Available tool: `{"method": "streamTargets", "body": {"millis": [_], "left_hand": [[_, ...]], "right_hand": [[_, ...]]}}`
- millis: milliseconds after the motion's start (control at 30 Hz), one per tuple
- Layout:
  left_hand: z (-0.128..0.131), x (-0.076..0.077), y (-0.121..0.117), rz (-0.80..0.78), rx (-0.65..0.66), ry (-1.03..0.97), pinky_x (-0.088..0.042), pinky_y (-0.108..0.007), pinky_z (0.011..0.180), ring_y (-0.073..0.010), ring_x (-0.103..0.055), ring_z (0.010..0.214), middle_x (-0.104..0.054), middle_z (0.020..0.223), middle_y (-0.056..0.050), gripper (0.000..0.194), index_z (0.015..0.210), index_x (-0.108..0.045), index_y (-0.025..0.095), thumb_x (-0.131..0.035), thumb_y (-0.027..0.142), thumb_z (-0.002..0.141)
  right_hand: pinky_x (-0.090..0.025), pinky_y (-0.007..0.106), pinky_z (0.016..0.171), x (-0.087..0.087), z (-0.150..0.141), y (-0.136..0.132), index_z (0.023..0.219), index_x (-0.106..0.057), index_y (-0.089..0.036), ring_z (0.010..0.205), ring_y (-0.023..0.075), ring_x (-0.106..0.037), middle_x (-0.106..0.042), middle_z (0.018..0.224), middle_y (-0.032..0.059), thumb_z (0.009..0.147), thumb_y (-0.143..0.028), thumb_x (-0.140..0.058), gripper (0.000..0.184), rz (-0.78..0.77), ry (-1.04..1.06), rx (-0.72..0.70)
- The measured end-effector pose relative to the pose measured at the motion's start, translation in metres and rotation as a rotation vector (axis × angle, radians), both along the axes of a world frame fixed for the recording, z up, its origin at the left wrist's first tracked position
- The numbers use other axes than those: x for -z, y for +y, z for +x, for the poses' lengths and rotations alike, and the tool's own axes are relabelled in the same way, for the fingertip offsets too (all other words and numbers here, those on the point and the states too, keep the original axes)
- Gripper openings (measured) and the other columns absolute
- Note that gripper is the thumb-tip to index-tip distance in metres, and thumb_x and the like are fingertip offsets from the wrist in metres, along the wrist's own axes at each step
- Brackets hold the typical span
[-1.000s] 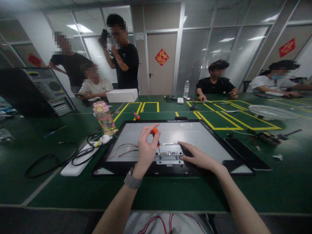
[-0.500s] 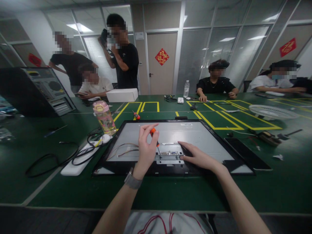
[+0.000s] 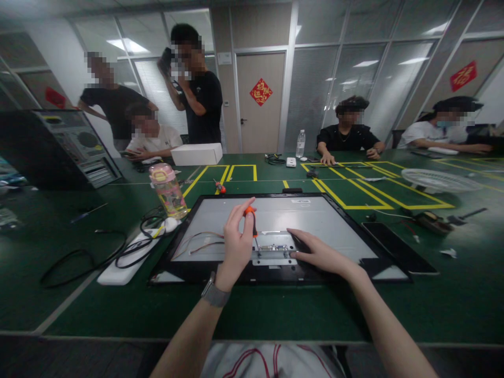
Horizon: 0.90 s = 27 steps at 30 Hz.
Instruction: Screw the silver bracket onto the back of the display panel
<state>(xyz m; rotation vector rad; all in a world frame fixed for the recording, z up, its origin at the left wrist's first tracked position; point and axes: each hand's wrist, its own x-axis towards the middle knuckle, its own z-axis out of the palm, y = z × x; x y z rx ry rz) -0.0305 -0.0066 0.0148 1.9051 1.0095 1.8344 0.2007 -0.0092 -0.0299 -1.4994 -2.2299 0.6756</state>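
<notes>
A monitor panel (image 3: 315,215) lies face down on the green table in front of me, its grey metal back up. My left hand (image 3: 236,244) pinches an orange-handled screwdriver (image 3: 251,216), held upright with its tip on a small metal bracket (image 3: 273,253) near the panel's front edge. My right hand (image 3: 318,253) rests flat on the panel, fingers stretched out and touching the bracket's right end. Thin coloured wires (image 3: 200,243) run across the panel left of my left hand.
A pink-lidded bottle (image 3: 168,190), a white keyboard (image 3: 126,260) and black cables (image 3: 98,254) lie left. A computer case (image 3: 59,149) stands far left. A dark slab (image 3: 397,247) and white fan grille (image 3: 439,181) sit right. Several people sit or stand across the table.
My left hand's fingers have shifted slightly around the screwdriver handle, which stands a little more upright. The right hand and panel have not moved.
</notes>
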Motion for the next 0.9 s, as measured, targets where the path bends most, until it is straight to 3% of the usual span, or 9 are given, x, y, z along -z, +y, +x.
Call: {"method": "streamTargets", "body": {"millis": [100,300,467,667,833,900], "left_hand": [[-0.0004,0.0003,0.0,0.02,-0.093,0.02,-0.043,-0.029,0.079,-0.0162,-0.053,0.081,-0.054,0.089,-0.003,0.018,0.103,-0.065,0.021,-0.056,0.023,0.087],[-0.0013,0.0011,0.0019,0.029,-0.03,0.03,-0.042,-0.031,0.084,-0.018,-0.053,0.092,-0.055,0.098,-0.005,0.03,0.116,-0.06,0.022,-0.04,0.018,0.093],[-0.0001,-0.0001,0.0026,0.019,-0.144,0.035,-0.043,-0.029,0.081,-0.0153,-0.051,0.08,-0.048,0.088,-0.002,0.023,0.107,-0.064,0.021,-0.057,0.021,0.086],[0.0001,0.001,0.0017,0.013,-0.018,0.021,-0.043,-0.031,0.084,-0.0178,-0.053,0.091,-0.056,0.096,-0.005,0.03,0.116,-0.059,0.023,-0.044,0.017,0.091],[0.0008,-0.0004,0.0006,0.067,-0.085,0.05,-0.044,-0.03,0.08,-0.0156,-0.052,0.078,-0.053,0.087,-0.002,0.024,0.105,-0.065,0.023,-0.063,0.022,0.082],[0.0008,-0.0004,0.0002,0.072,-0.06,0.054,-0.044,-0.03,0.081,-0.0163,-0.053,0.081,-0.055,0.089,-0.002,0.026,0.107,-0.065,0.023,-0.064,0.024,0.081]], "right_hand": [[-0.028,0.045,0.112,0.0013,0.0006,0.0003,0.141,-0.037,-0.02,0.134,0.0278,-0.038,-0.04,0.147,0.0107,0.082,-0.044,-0.057,0.067,0.007,0.0,-0.002],[-0.029,0.044,0.112,0.0029,0.0016,0.0013,0.141,-0.037,-0.021,0.134,0.0268,-0.038,-0.04,0.147,0.01,0.082,-0.044,-0.058,0.067,0.018,0.0,-0.006],[-0.029,0.044,0.112,0.0006,0.0008,0.0011,0.142,-0.036,-0.019,0.134,0.0271,-0.038,-0.04,0.147,0.0111,0.082,-0.043,-0.057,0.068,0.01,-0.006,-0.004],[-0.028,0.045,0.112,0.0035,0.0017,0.0015,0.142,-0.037,-0.022,0.134,0.0269,-0.037,-0.039,0.147,0.0098,0.082,-0.044,-0.057,0.067,0.015,0.002,-0.004],[-0.027,0.042,0.113,0.003,0.0011,0.0018,0.142,-0.036,-0.018,0.135,0.0261,-0.037,-0.039,0.147,0.0111,0.082,-0.043,-0.057,0.068,0.012,-0.002,-0.005],[-0.028,0.042,0.113,0.0015,0.0005,0.0012,0.142,-0.036,-0.018,0.135,0.0259,-0.037,-0.039,0.147,0.0108,0.082,-0.043,-0.057,0.068,0.01,-0.002,-0.008]]}}
